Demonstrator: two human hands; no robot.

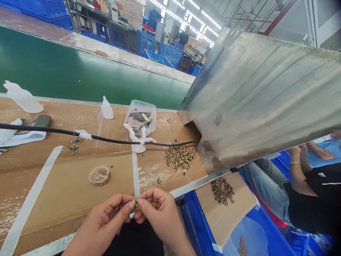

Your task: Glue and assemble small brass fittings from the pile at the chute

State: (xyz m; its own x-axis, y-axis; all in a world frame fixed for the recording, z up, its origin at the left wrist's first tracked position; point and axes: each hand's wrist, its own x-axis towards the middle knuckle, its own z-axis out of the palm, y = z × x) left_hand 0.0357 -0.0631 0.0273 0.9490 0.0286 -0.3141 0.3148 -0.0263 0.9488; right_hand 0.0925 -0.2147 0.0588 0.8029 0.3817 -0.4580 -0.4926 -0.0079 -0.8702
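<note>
At the table's front edge, my left hand and my right hand meet, thumbs and forefingers pinched together. Between the fingertips is a small brass-coloured metal part, mostly hidden, and both hands grip it. Ahead and to the right lies a pile of similar small brass and dark parts. A round clear plastic dish sits on the cardboard ahead of my left hand; what is in it is hard to make out. One loose small part lies close to my right hand.
A black cable crosses the cardboard-covered table, tied with white strips. Behind it stand a clear box and a white squeeze bottle. A tall metal panel rises on the right. Beyond it sits a co-worker beside another parts pile.
</note>
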